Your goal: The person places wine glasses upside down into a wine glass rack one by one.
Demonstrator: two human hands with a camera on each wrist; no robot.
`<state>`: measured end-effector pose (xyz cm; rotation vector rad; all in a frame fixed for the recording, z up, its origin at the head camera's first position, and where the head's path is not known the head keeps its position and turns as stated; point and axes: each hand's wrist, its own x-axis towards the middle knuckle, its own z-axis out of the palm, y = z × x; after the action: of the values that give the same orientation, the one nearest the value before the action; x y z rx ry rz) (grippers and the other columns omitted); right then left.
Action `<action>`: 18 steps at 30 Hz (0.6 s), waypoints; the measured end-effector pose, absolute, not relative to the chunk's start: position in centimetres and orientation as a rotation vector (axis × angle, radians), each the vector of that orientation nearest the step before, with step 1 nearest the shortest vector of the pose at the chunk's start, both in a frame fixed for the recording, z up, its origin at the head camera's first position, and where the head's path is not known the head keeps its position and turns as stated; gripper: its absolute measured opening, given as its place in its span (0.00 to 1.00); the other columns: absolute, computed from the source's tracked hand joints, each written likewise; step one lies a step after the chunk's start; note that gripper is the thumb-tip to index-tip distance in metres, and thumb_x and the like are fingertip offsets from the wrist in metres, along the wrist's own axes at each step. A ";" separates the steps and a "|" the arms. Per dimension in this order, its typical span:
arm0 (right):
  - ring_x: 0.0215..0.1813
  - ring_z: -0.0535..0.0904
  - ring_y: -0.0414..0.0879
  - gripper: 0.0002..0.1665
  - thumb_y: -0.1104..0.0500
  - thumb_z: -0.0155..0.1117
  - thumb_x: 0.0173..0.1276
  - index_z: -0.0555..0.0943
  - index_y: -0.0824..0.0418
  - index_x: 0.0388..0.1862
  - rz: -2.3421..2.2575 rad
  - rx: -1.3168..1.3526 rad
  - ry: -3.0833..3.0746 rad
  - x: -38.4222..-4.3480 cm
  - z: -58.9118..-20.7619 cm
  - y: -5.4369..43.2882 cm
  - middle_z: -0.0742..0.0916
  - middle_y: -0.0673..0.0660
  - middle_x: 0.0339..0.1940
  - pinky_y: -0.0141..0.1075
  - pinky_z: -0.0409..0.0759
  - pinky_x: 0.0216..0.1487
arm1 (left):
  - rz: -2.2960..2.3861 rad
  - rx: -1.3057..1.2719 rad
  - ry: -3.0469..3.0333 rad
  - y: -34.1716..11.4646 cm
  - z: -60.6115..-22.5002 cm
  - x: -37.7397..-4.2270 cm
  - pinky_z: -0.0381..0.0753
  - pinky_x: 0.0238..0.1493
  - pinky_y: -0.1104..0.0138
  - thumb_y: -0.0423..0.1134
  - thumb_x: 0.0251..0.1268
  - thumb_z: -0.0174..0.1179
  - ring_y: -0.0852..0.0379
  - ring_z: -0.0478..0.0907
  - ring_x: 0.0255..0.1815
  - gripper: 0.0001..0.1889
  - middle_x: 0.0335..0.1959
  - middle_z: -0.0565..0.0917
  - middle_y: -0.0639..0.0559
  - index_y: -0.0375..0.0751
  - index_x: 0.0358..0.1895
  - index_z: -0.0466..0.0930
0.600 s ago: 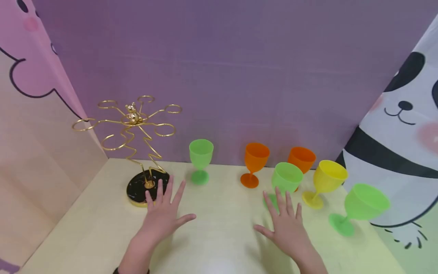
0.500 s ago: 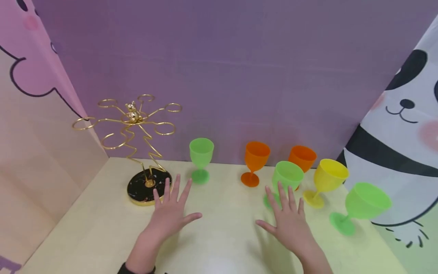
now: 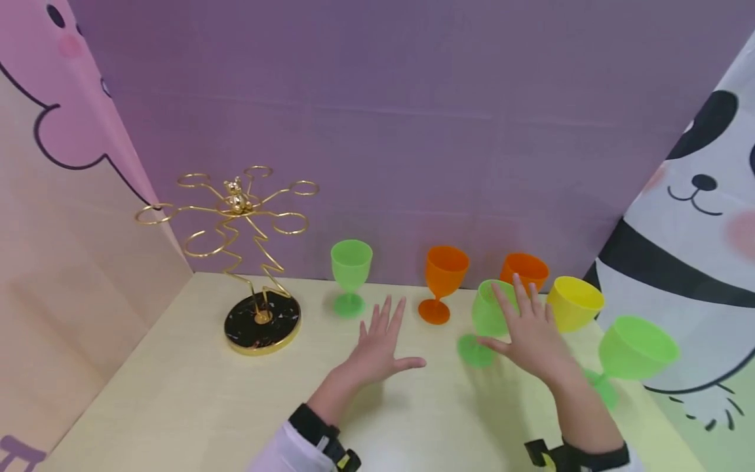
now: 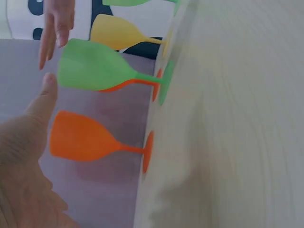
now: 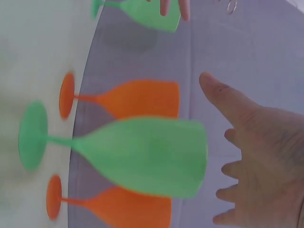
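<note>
My left hand [image 3: 377, 347] hovers above the middle of the table, fingers spread and straight, holding nothing. Behind it stand a green goblet [image 3: 351, 263] and an orange goblet [image 3: 446, 270]. My right hand [image 3: 533, 337], also spread and holding nothing, hangs over the right side and partly covers another green goblet [image 3: 488, 311]. In the right wrist view that green goblet [image 5: 147, 156] stands close to the fingers, apart from them. Around it are a second orange goblet [image 3: 523, 267], a yellow goblet [image 3: 573, 303] and a green goblet [image 3: 637, 347] at the far right. All stand upright.
A gold wire stand [image 3: 238, 203] with several ring-ended arms, a small bear on top and a round black base [image 3: 248, 328] stands at the left of the pale table [image 3: 177, 393]. A purple cloth [image 3: 389, 131] hangs behind, with a panda print [image 3: 702, 262] on the right.
My left hand has moved right, away from the stand's base. My right hand has moved up and to the right, over the green goblet. The goblets and stand keep their places.
</note>
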<state>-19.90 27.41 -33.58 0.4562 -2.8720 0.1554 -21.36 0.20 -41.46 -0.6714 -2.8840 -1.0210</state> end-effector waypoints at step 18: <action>0.71 0.47 0.81 0.68 0.44 0.79 0.47 0.48 0.56 0.79 0.260 0.738 -3.028 -24.2 -31.7 30.4 0.48 0.77 0.76 0.78 0.51 0.60 | -1.957 -0.578 -2.562 9.8 -43.5 -24.2 0.55 0.75 0.46 0.49 0.56 0.70 0.45 0.48 0.79 0.58 0.80 0.43 0.47 0.49 0.79 0.33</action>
<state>-24.21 30.39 -31.75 0.7379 -3.0280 0.2599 -24.18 9.82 -43.53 -0.5783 -2.5623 -1.9572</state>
